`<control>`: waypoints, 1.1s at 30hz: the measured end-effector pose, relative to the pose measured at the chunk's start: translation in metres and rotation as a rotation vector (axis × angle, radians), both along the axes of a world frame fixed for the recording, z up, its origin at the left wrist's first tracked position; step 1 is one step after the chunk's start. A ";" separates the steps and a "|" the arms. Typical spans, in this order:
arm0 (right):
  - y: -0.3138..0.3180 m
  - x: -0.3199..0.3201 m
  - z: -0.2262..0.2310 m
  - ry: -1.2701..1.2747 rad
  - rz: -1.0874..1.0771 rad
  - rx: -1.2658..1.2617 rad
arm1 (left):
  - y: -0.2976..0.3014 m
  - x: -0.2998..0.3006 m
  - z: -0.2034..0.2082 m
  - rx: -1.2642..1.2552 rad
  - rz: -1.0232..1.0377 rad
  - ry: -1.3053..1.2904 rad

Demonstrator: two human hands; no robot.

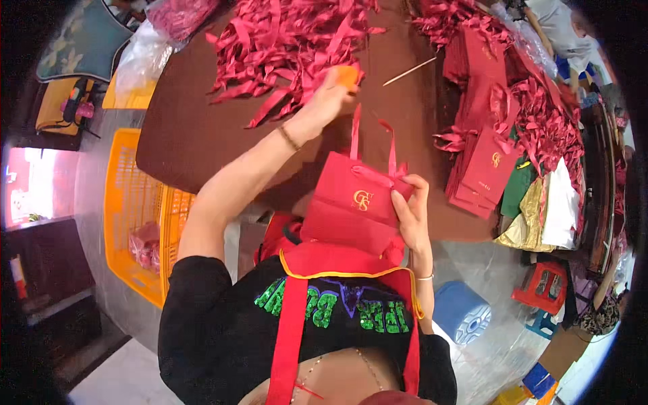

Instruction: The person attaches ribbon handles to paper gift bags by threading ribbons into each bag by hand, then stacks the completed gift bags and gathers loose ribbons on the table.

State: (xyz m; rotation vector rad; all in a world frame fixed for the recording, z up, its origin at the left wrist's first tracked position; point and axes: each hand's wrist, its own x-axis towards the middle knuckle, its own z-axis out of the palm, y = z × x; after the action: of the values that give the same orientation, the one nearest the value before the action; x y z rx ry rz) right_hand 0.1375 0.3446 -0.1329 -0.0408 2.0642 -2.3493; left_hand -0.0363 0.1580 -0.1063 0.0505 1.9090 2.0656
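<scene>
My right hand [414, 213] grips the right edge of a red paper gift bag [347, 219], thumb on its front and fingers behind. Gold lettering marks the bag, and a ribbon bow with two ribbon handles [355, 138] rises at its top. Over the near edge of a heap of red ribbons [290, 47], my left hand [329, 98] is stretched forward, blurred by motion. An orange patch [347, 76], perhaps a finger cover, shows at its fingertips. Whether those fingers hold a ribbon I cannot make out. Below the bag hangs my red apron [337, 260] with yellow trim.
Stacked red gift bags [482, 165] lie on the right of the brown table [196, 128], beside more ribbons [547, 121]. A thin stick [410, 71] rests between the heaps. An orange crate [125, 223] stands left; a blue stool [461, 312] stands right. Another person [560, 30] is at the far right.
</scene>
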 end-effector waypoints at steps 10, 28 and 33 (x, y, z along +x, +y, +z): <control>0.013 -0.048 -0.002 0.055 -0.401 -0.044 | -0.031 0.064 0.001 0.211 -0.461 -0.106; 0.101 -0.036 0.027 -0.038 -0.850 -0.316 | 0.160 0.060 0.034 0.139 -0.405 0.647; 0.190 -0.012 -0.032 0.201 -1.113 0.102 | 0.271 0.068 0.027 -0.811 -0.379 1.478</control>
State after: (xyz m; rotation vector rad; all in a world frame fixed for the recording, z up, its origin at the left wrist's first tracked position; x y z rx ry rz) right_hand 0.1251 0.5343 -0.1653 1.2165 2.7460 -2.7618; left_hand 0.0320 0.4286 -0.0789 1.9417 2.8873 0.6981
